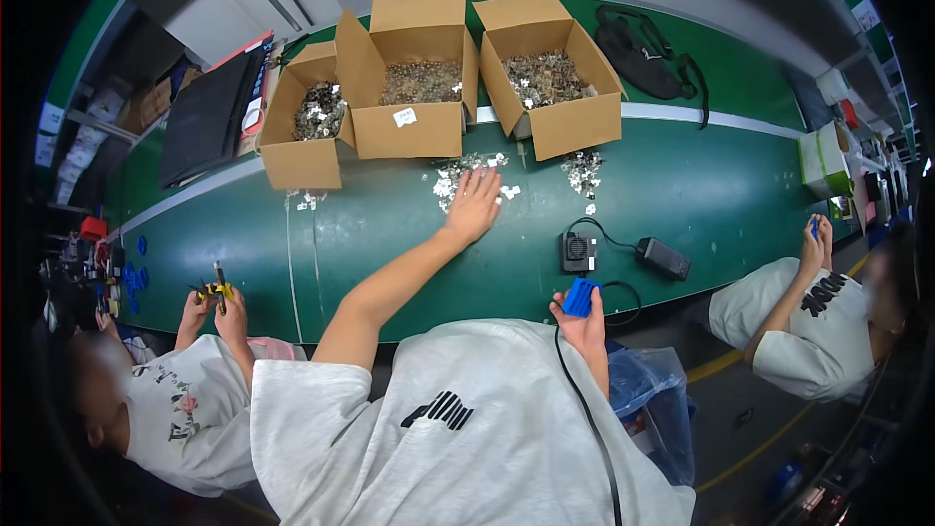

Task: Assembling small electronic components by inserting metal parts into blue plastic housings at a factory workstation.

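Observation:
My left hand reaches across the green table and lies palm down, fingers stretched out, on a loose pile of small white and metallic pieces. Close to my body, my right hand grips a blue ribbed block between thumb and fingers. Behind the pile stands an open cardboard box filled with small glinting parts. To its right another open box holds similar pieces, and a smaller pile lies in front of it. What each small piece is cannot be made out.
A third cardboard box stands at left. A small black fan-like device and a black power adapter with cables lie right of centre. A black bag rests behind. Co-workers sit on both sides; the left one holds yellow-and-black pliers.

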The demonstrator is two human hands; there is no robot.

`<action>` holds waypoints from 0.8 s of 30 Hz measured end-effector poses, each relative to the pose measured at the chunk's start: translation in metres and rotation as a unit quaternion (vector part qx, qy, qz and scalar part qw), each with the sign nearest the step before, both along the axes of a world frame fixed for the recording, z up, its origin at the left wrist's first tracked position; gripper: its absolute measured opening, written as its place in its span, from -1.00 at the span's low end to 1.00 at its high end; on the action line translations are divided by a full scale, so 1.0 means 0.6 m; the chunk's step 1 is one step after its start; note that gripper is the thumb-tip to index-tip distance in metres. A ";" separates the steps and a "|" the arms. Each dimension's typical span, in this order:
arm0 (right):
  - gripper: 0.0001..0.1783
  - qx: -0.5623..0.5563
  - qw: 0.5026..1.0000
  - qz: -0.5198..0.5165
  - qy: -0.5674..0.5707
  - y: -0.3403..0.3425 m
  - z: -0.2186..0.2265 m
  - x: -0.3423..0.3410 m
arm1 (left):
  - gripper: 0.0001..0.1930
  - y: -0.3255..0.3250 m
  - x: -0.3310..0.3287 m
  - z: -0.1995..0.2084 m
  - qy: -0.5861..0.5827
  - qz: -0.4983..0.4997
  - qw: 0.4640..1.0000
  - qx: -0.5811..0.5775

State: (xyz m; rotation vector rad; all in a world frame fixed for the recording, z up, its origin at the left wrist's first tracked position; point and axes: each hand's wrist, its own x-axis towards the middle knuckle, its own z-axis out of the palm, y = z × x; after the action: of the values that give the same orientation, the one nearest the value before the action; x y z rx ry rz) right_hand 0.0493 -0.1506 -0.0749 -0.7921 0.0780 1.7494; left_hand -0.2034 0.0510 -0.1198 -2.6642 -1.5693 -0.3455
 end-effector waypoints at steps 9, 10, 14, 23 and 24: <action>-0.46 0.005 0.999 0.044 -0.024 0.030 0.007 -0.010 | -0.74 -0.008 -0.063 0.026 -0.235 0.080 0.969 0.005; -0.46 0.005 0.999 0.042 -0.024 0.034 0.010 -0.011 | -0.74 -0.005 -0.057 0.028 -0.236 0.078 0.969 0.005; -0.47 0.014 0.996 0.063 -0.055 0.043 0.029 -0.015 | -0.78 0.005 -0.018 0.035 -0.236 0.053 0.970 0.002; -0.48 0.020 0.996 0.051 -0.063 0.028 0.033 -0.008 | -0.86 0.023 -0.001 0.027 -0.171 0.049 0.983 -0.036; -0.48 0.017 0.996 0.056 -0.061 0.028 0.034 -0.010 | -0.87 0.022 -0.003 0.029 -0.176 0.058 0.981 -0.052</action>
State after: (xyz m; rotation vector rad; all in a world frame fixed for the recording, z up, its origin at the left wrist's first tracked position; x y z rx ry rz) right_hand 0.0436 -0.1338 -0.0543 -0.8919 -0.0799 1.7986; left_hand -0.2049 0.0644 -0.1026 -2.6840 -1.8730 -0.7886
